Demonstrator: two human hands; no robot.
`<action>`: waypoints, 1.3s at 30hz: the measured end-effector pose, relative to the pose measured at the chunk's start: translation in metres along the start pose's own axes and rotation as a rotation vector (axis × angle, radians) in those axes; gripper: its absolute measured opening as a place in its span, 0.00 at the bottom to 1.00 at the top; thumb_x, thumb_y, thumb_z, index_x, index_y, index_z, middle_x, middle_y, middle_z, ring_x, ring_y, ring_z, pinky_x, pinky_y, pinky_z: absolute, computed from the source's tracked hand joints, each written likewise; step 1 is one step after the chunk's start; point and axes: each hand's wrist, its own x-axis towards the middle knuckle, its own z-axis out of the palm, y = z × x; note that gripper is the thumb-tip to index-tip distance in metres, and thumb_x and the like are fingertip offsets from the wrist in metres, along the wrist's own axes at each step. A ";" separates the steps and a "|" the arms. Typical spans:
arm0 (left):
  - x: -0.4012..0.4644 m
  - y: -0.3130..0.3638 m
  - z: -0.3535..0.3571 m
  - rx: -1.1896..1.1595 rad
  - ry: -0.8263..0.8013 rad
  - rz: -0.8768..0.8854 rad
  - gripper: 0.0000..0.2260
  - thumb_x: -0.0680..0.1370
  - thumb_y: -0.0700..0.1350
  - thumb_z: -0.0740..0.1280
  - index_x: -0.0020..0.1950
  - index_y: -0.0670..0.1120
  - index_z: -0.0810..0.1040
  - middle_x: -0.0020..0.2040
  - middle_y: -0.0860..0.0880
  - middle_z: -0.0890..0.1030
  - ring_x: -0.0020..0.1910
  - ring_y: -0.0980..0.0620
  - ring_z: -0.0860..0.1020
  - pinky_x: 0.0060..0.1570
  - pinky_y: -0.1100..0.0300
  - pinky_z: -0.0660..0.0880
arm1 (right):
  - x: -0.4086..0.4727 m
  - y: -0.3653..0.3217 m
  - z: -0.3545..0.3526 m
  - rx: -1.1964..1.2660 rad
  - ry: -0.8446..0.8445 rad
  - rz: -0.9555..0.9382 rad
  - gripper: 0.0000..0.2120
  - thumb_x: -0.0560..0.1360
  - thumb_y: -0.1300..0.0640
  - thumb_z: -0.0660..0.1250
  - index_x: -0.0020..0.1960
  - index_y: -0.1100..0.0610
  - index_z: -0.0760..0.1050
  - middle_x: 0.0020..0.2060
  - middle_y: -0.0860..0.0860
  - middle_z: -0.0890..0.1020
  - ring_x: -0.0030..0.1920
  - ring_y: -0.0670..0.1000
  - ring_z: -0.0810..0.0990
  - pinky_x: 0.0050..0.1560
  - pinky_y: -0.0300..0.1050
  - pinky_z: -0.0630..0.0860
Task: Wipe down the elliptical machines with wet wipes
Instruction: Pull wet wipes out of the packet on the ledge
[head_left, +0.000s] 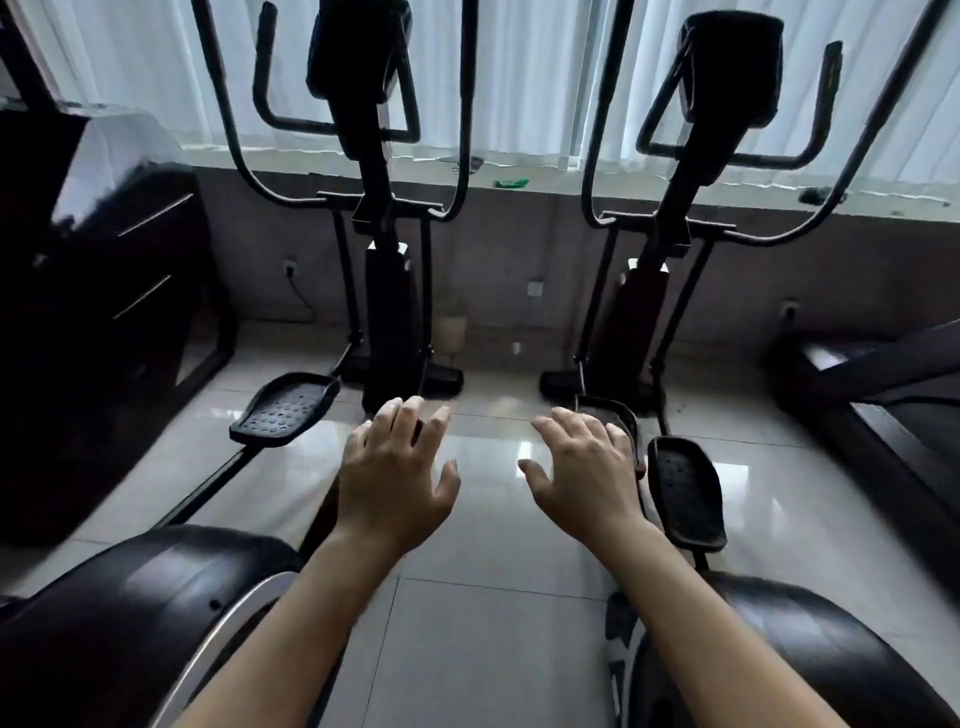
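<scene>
Both the left hand (395, 483) and right hand (584, 478) hover with fingers spread wide, holding nothing. No wet wipe shows, so the elliptical machines (387, 312) beyond the fingertips may well go unwiped.

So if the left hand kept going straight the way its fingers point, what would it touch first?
Probably the dark base column of the left elliptical; the left hand points at it, fingers spread, holding nothing. Depth is hard to judge in this view.

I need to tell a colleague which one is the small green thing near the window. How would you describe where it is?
Start at the long window ledge under the white curtains, behind the two elliptical machines. Look between the left machine's and the right machine's upright posts: the small green thing lies on the ledge there. It is the only bright green thing; the other bits on the ledge are dark.
</scene>
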 end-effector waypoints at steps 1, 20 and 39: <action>0.006 0.001 0.003 -0.019 -0.027 -0.013 0.25 0.70 0.56 0.58 0.62 0.46 0.80 0.60 0.42 0.80 0.58 0.40 0.79 0.50 0.43 0.77 | 0.008 0.002 0.004 0.033 0.003 -0.002 0.23 0.79 0.43 0.62 0.71 0.50 0.68 0.74 0.48 0.67 0.74 0.51 0.63 0.72 0.53 0.55; 0.296 -0.076 0.179 -0.166 -0.052 -0.124 0.27 0.73 0.62 0.58 0.64 0.48 0.78 0.58 0.46 0.78 0.56 0.42 0.78 0.48 0.46 0.76 | 0.347 0.034 0.085 0.339 -0.111 0.081 0.23 0.78 0.45 0.64 0.72 0.50 0.69 0.69 0.45 0.71 0.69 0.48 0.69 0.65 0.44 0.63; 0.659 -0.041 0.360 -0.360 -0.084 -0.257 0.33 0.70 0.67 0.52 0.66 0.51 0.76 0.59 0.54 0.76 0.60 0.51 0.74 0.54 0.53 0.73 | 0.735 0.203 0.125 0.488 -0.072 0.080 0.23 0.77 0.47 0.67 0.70 0.51 0.71 0.67 0.46 0.74 0.68 0.48 0.71 0.67 0.48 0.68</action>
